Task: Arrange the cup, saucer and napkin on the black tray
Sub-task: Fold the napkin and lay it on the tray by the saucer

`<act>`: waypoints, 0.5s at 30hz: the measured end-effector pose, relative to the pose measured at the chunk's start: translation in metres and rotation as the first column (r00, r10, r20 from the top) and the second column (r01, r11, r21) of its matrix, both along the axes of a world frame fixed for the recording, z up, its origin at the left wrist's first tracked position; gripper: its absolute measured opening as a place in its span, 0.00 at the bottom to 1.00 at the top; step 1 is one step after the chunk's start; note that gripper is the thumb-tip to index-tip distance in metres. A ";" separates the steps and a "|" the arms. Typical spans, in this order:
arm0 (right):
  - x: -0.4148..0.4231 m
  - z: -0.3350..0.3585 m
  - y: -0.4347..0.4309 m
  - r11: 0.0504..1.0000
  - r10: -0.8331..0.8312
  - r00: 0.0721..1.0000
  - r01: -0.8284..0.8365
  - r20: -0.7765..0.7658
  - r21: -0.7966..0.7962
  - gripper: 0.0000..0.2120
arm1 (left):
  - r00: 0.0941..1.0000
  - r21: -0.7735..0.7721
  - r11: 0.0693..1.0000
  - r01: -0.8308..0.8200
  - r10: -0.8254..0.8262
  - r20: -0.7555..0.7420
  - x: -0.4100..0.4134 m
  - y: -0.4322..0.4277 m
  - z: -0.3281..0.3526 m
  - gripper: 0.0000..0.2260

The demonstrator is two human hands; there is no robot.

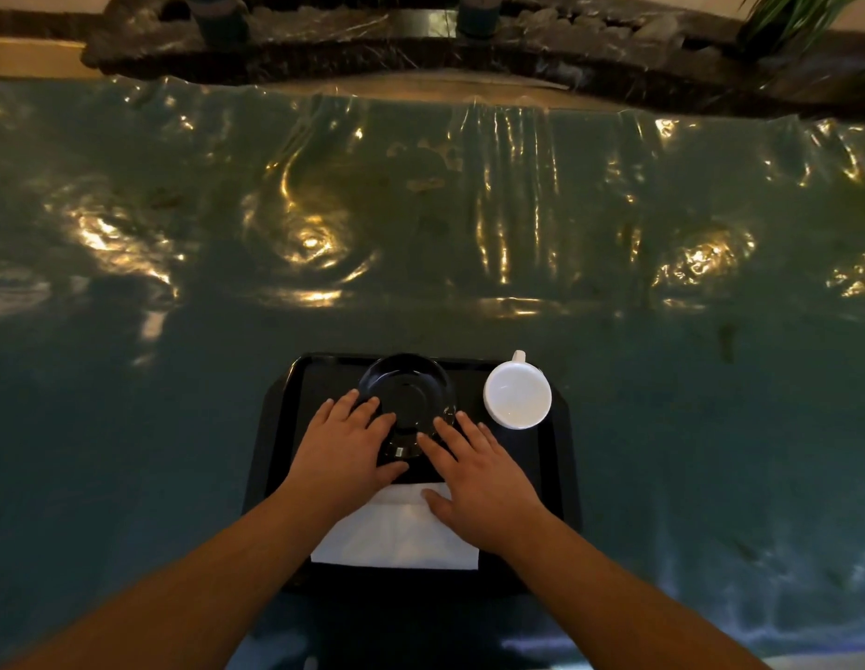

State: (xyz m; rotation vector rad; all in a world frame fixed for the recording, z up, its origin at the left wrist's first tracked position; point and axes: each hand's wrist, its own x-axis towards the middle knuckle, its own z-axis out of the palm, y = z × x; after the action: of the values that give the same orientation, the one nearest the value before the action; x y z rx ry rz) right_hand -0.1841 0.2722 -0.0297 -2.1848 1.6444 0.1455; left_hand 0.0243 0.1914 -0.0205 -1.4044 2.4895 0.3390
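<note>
A black tray point(275, 427) lies on the table close to me. A black saucer point(411, 389) sits on its far middle part. My left hand point(343, 447) rests palm down on the saucer's near left edge, and my right hand point(483, 476) rests on its near right edge, fingers spread. Neither hand lifts it. A white cup point(517, 395) stands upright at the tray's far right, its handle pointing away from me. A white folded napkin point(396, 534) lies flat on the near part of the tray, partly under my wrists.
The table is covered by a glossy dark teal cloth point(420, 234) with wrinkles and bright reflections. Beyond the far edge runs a dark stone ledge point(420, 45) with a green plant point(793, 16) at the right.
</note>
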 end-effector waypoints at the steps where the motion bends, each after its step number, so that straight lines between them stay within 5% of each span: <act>1: -0.002 0.007 0.000 0.997 -0.041 0.997 0.046 0.066 -0.069 0.31 | 0.999 -0.036 0.999 0.006 -0.007 -0.034 -0.002 -0.001 0.004 0.32; 5: -0.032 0.029 0.000 0.797 -0.362 0.839 0.505 0.407 -0.332 0.22 | 0.957 -0.074 0.995 -0.069 0.045 -0.285 -0.030 -0.017 0.018 0.25; 8: -0.061 0.033 0.001 0.588 -0.661 0.573 0.797 0.485 -0.141 0.22 | 0.881 0.236 0.955 -0.178 0.262 -0.395 -0.069 -0.026 0.020 0.20; 12: -0.087 0.026 -0.009 0.340 -0.903 0.199 0.874 0.382 0.347 0.20 | 0.756 0.524 0.800 -0.291 0.528 -0.386 -0.114 -0.036 0.012 0.26; 15: -0.095 0.016 -0.013 0.276 -0.950 0.140 0.797 0.281 0.537 0.13 | 0.797 0.487 0.819 -0.304 0.499 -0.341 -0.136 -0.041 0.011 0.24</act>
State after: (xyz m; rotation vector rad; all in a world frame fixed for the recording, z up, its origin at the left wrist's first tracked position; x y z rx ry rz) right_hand -0.2787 0.2588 -0.0141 -0.5550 2.0520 -0.5686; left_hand -0.1116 0.1499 -0.0099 -1.8219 2.1850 1.3481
